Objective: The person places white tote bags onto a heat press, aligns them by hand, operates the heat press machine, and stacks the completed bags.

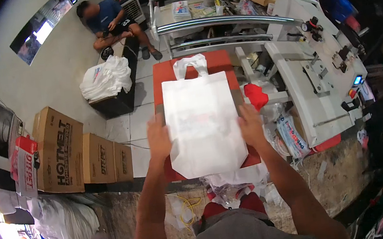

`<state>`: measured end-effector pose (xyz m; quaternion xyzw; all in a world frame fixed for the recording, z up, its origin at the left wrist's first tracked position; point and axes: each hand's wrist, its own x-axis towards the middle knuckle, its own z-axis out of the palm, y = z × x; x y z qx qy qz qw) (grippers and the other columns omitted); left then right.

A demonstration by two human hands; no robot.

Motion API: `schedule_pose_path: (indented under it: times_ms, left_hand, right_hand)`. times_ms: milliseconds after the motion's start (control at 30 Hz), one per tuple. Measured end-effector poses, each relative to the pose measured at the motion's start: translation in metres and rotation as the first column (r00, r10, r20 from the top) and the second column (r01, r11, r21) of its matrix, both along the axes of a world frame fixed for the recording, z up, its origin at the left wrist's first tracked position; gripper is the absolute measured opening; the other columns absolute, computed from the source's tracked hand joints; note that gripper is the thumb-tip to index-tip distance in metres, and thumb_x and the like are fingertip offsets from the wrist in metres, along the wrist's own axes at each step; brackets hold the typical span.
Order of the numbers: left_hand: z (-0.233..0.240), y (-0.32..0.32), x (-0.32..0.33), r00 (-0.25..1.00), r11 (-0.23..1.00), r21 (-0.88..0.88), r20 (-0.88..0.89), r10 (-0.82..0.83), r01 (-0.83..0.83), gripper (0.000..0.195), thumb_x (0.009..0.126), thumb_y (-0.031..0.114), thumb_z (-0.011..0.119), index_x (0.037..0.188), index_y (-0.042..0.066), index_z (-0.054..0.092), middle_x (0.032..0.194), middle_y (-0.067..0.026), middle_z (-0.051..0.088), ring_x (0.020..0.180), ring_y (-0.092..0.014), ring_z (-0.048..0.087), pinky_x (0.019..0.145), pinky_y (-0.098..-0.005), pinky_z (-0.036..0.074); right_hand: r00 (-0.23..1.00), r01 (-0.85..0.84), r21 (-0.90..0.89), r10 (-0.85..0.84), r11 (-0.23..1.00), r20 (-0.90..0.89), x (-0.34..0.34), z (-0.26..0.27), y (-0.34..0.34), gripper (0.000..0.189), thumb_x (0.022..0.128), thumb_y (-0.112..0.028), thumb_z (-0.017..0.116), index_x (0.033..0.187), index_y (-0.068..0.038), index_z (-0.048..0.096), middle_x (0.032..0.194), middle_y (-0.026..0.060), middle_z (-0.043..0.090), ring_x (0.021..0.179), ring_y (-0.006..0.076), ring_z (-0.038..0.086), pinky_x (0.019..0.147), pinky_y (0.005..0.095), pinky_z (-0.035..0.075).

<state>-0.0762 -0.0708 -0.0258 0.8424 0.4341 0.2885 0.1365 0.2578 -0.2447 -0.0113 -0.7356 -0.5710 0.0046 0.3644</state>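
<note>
A white non-woven tote bag (198, 100) lies flat on the orange-red pad of a heat press (190, 58), with its handles (182, 68) pointing away from me. Faint print shows through the bag's middle. At the bag's left edge is my left hand (159, 138), blurred, with its fingers over the side of the pad. My right hand (251, 124) is at the opposite edge, also blurred. Whether either hand pinches the fabric cannot be made out.
White bags (106, 78) are piled on a dark bench, near a seated person (110, 25). Cardboard boxes (59, 151) stand to the left. White press machinery (314, 85) with a lit display and chrome bars (225, 20) flanks the pad. Red cloth (256, 97) lies right.
</note>
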Motion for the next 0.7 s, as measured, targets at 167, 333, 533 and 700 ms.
schedule_pose_path:
  times_ms: [167, 333, 533, 700]
  left_hand:
    - [-0.057, -0.138, -0.103, 0.794, 0.814, -0.287, 0.214, 0.569, -0.505, 0.042, 0.104, 0.013, 0.042, 0.143, -0.002, 0.043, 0.144, -0.0233, 0.046, 0.135, -0.038, 0.043, 0.113, -0.0469, 0.034]
    - [-0.21, -0.386, -0.235, 0.758, 0.776, -0.404, -0.637, 0.14, -0.483, 0.039, 0.102, 0.025, 0.048, 0.13, -0.001, 0.054, 0.127, -0.025, 0.055, 0.123, -0.044, 0.053, 0.104, -0.0527, 0.044]
    - [-0.271, -0.473, -0.201, 0.411, 0.419, -0.908, -0.383, -0.827, -0.003, 0.025, 0.092, 0.033, 0.059, 0.11, 0.022, 0.073, 0.103, -0.0028, 0.072, 0.091, -0.022, 0.068, 0.091, -0.0407, 0.053]
    - [-0.253, -0.449, -0.076, 0.897, 0.203, -0.886, -0.436, -0.065, -0.416, 0.042, 0.1, 0.043, 0.051, 0.09, 0.006, 0.069, 0.091, -0.0171, 0.071, 0.086, -0.033, 0.069, 0.079, -0.0434, 0.053]
  right_hand:
    - [0.943, 0.272, -0.143, -0.293, 0.952, -0.158, 0.071, -0.099, -0.202, 0.02, 0.098, -0.017, 0.053, 0.1, 0.0, 0.065, 0.105, 0.0215, 0.064, 0.104, 0.04, 0.058, 0.096, 0.049, 0.042]
    - [0.901, 0.394, -0.7, -0.402, 0.595, 0.165, 0.141, -0.219, -0.333, 0.027, 0.096, -0.023, 0.051, 0.093, -0.001, 0.067, 0.101, 0.0234, 0.067, 0.097, 0.0386, 0.064, 0.086, 0.0501, 0.049]
    - [0.844, 0.523, -0.448, -0.366, 0.725, 0.393, 0.275, -0.334, -0.371, 0.028, 0.096, -0.019, 0.053, 0.106, 0.003, 0.067, 0.112, 0.0273, 0.066, 0.098, 0.0407, 0.066, 0.084, 0.0489, 0.052]
    - [0.866, 0.5, -0.612, -0.366, 0.612, 0.341, 0.317, -0.359, -0.327, 0.027, 0.095, -0.018, 0.053, 0.107, 0.003, 0.067, 0.112, 0.0268, 0.066, 0.098, 0.0405, 0.066, 0.084, 0.0479, 0.052]
